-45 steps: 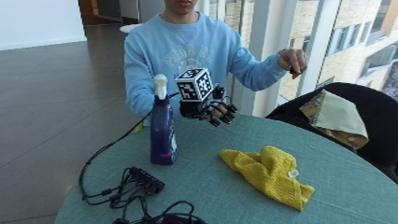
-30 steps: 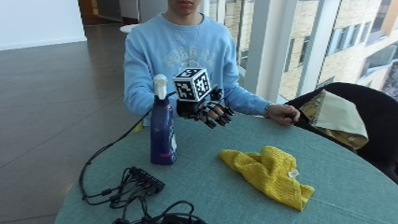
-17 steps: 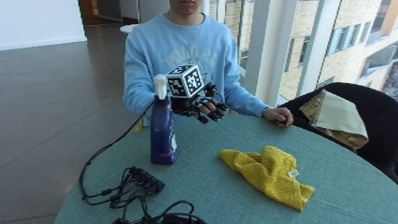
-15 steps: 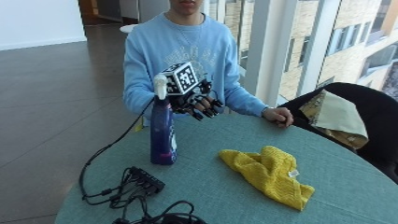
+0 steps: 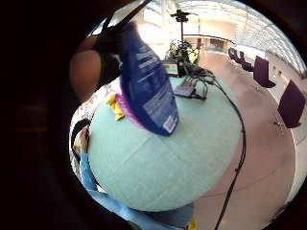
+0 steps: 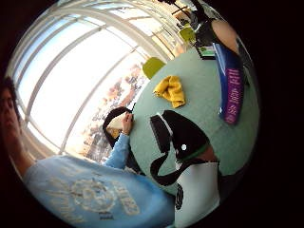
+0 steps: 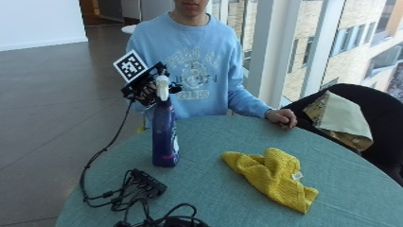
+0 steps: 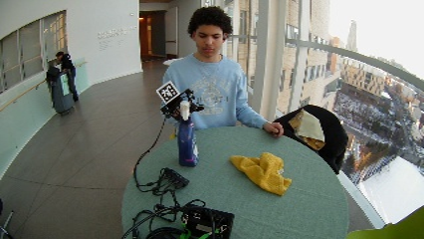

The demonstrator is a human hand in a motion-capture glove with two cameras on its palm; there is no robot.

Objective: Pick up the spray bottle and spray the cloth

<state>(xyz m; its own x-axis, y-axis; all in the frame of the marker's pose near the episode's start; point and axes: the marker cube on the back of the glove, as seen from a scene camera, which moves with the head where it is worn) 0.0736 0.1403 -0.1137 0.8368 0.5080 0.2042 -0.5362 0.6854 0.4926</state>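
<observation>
The round table with a pale green cloth cover [image 7: 378, 198] carries a crumpled yellow cloth [image 7: 274, 177] near its middle, and the tall blue plastic spray bottle with a white nozzle [image 7: 163, 130] stands upright on the table, well apart from that cloth. The black-gloved right hand [image 7: 146, 87] is at the white spray head, just behind the top of the vertical bottle. It seems to close around the neck, but whether the fingers already grip it cannot be told.

Blue spray bottle [image 5: 147, 84] close to palm, standing on green round table [image 5: 192, 158]; yellow cloth [image 5: 114, 106] behind.
</observation>
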